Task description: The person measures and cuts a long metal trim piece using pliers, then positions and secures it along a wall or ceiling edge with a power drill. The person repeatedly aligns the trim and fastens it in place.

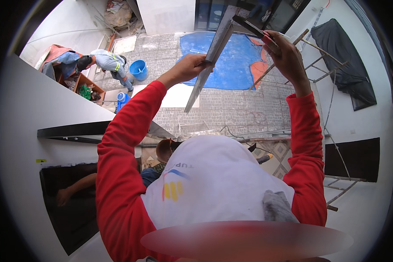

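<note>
High in the head view, my left hand (pixel 190 67) is closed around a long grey metal profile (pixel 218 43), which slants from the top centre down toward the lower left. My right hand (pixel 286 54), raised to the right of it, grips a long black tool with a red part (pixel 253 28); the tool's far end meets the profile near its top, though what exactly it is cannot be made out. Both my forearms are in red sleeves. Below the profile are a blue tarp (pixel 222 74) and a white board (pixel 179 98) on the paving.
A co-worker (pixel 107 61) bends beside a blue bucket (pixel 138 70) and a wooden box (pixel 94 89). Another person (pixel 166 150) is partly hidden below me. A metal scaffold (pixel 327 54) stands at right before a black-draped opening (pixel 343 56). A dark beam (pixel 74 130) crosses at left.
</note>
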Demonstrator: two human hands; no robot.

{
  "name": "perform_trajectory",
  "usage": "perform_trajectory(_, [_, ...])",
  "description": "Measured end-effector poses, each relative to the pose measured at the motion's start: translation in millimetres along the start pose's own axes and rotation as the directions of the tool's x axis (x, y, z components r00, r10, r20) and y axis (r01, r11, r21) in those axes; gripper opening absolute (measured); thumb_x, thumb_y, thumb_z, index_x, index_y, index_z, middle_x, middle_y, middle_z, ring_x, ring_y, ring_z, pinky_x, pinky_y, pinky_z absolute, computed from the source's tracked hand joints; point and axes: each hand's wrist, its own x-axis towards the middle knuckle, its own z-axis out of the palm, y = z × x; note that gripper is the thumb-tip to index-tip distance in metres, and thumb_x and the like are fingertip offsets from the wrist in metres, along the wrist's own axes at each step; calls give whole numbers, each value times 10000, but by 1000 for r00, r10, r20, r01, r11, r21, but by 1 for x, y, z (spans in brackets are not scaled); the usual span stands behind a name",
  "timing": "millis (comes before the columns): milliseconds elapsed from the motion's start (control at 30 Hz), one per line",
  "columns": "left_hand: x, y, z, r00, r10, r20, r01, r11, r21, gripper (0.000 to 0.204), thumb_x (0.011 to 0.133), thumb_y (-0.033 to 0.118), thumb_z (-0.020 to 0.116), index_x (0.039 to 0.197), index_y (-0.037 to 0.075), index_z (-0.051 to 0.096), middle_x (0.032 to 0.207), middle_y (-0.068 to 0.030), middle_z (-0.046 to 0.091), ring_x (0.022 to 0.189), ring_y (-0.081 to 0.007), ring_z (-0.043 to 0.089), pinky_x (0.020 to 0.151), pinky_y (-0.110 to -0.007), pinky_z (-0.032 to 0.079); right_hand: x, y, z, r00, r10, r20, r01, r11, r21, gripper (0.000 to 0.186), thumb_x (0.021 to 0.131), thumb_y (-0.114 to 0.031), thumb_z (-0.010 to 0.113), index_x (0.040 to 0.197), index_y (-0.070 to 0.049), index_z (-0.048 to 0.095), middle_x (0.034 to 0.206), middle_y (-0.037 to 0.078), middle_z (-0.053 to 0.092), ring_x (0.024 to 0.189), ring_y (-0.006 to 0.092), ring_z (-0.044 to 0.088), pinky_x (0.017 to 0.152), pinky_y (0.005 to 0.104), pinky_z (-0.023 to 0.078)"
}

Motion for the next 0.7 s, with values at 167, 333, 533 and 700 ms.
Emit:
perform_trajectory(167, [11, 15, -18, 980, 100, -170, -50, 959, 278, 216, 1028, 119, 588, 1188, 6, 677, 917, -131, 758, 861, -208, 736, 796, -354, 564, -21, 21, 16, 935, 310, 171, -351, 876, 331, 366, 999, -187, 684, 1333, -50, 630, 1055, 92, 744, 928, 196, 725, 802, 326, 557])
perform_trajectory(333, [25, 29, -55, 875, 230, -425, -75, 933, 351, 253, 1014, 108, 598, 1233, 15, 683, 853, -77, 739, 739, -89, 628, 685, -299, 513, -88, 4, 86, 704, 466, 536, -690, 268, 673, 340, 1003, -229, 696, 1279, -41, 631, 931, -4, 629, 816, 87, 611, 675, 275, 529])
perform_trajectory(533, [45, 77, -91, 758, 190, -624, -44, 969, 242, 180, 958, 92, 534, 983, -10, 680, 722, -10, 630, 655, -102, 580, 583, -299, 470, -138, -51, 178, 607, 276, 745, -790, 110, 603, 460, 944, -244, 776, 1325, -52, 602, 1154, 39, 666, 997, 117, 633, 789, 279, 538])
perform_trajectory(700, [52, 97, -105, 626, 258, -736, -78, 960, 269, 207, 921, 97, 536, 983, -11, 701, 659, -2, 598, 592, -77, 542, 531, -287, 436, -151, -72, 205, 631, 408, 660, -774, 283, 566, 405, 895, -126, 792, 1234, -61, 579, 1015, 9, 630, 903, 88, 598, 753, 270, 504])
